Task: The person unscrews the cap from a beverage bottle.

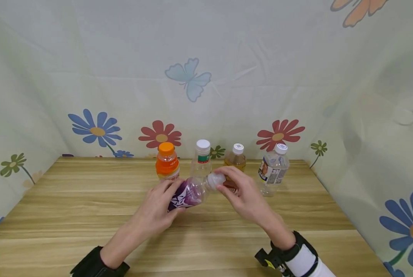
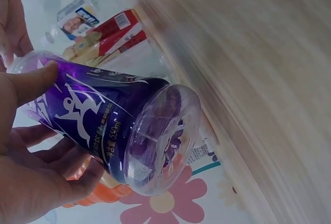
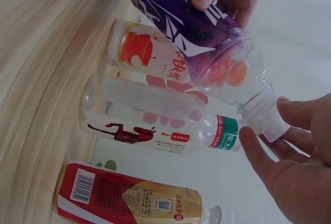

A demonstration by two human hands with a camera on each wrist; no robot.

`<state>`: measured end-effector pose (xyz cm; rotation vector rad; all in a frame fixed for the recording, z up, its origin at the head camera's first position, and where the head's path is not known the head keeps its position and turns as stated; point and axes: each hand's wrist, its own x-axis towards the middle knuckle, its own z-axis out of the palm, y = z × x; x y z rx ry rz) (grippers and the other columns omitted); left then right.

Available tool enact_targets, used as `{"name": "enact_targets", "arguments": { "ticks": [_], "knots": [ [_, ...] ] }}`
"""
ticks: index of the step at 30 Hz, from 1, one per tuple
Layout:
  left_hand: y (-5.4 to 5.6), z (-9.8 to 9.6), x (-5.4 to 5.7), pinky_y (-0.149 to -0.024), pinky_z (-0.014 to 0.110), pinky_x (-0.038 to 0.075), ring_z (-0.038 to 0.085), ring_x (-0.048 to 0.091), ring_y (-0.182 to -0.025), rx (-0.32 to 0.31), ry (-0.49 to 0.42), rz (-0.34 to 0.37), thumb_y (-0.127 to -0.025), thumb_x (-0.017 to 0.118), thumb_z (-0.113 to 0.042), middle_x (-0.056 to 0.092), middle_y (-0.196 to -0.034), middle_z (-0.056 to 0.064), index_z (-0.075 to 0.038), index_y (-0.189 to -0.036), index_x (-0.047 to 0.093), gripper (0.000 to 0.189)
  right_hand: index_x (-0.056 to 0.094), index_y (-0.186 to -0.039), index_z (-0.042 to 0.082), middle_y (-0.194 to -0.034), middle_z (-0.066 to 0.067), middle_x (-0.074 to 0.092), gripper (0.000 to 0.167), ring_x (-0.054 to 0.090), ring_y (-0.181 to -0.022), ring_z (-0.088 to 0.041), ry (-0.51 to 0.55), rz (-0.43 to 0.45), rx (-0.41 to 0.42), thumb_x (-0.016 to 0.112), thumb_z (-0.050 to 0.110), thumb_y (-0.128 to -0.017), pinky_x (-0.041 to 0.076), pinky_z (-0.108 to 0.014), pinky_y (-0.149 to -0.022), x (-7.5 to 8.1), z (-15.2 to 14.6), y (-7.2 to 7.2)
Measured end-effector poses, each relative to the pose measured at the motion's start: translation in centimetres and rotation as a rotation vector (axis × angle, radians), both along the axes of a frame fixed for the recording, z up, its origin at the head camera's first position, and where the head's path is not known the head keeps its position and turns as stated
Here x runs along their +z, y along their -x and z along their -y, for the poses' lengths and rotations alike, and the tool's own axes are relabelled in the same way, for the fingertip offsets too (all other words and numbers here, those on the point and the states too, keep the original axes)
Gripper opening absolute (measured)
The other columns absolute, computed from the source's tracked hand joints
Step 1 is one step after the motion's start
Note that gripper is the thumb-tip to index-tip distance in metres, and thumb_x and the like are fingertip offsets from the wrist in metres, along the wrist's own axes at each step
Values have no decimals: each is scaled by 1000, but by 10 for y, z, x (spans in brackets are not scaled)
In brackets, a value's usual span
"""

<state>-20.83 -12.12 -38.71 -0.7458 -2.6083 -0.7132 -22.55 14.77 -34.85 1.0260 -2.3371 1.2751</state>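
A clear plastic bottle [image 1: 194,191] with a purple label is held above the table, lying nearly sideways with its neck to the right and slightly up. My left hand [image 1: 155,206] grips it around the label, thumb on one side and fingers on the other. In the left wrist view the bottle's base [image 2: 164,140] faces the camera. At the neck, my right hand [image 1: 246,194] pinches the whitish translucent cap [image 3: 266,118] between thumb and fingers. Whether the cap is loose cannot be made out.
Behind the hands stand an orange-capped bottle [image 1: 167,164], a clear white-capped bottle [image 1: 203,158] with a green neck band, an amber-looking bottle [image 1: 234,159] and a clear labelled bottle [image 1: 273,169]. A flowered curtain [image 1: 227,104] borders the wooden table [image 1: 88,200].
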Motion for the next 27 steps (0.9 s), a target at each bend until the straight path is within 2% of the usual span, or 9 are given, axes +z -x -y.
{"name": "enact_targets", "arguments": {
  "ticks": [8,13,17,20,27],
  "knots": [
    [-1,1,3,-106,56,46,33,56,-125,-1,-1,55,-80,91,-20,56,-143,16,-6,-145,55,76,63,-131,1,-125,-10,65,38,68,-102,-24,21,-43,26,70,-6,-94,61,-35,-80,0,-2,0],
    [0,2,4,-104,56,47,34,57,-124,9,-9,34,-79,91,-20,57,-141,16,-5,-144,56,75,59,-137,3,-128,-10,65,43,68,-106,-22,34,20,-47,73,9,-97,60,-33,-84,1,-2,-2],
    [0,3,5,-103,56,48,34,58,-122,6,2,17,-78,92,-21,57,-140,16,-6,-143,58,75,63,-131,3,-116,-7,69,36,68,-98,-16,41,107,-146,69,22,-101,60,-30,-81,2,-1,-4],
    [-1,3,6,-104,57,47,34,58,-124,2,10,13,-78,92,-21,57,-141,16,-6,-143,58,75,66,-125,3,-104,-4,70,33,67,-87,-13,18,137,-193,69,25,-101,60,-29,-74,1,0,-4],
    [-2,2,6,-104,58,46,34,57,-124,-1,20,-1,-77,93,-22,58,-140,16,-7,-142,59,75,68,-120,1,-98,-3,69,28,66,-78,-12,4,114,-190,74,16,-97,59,-28,-69,-1,1,-4]
  ]
}}
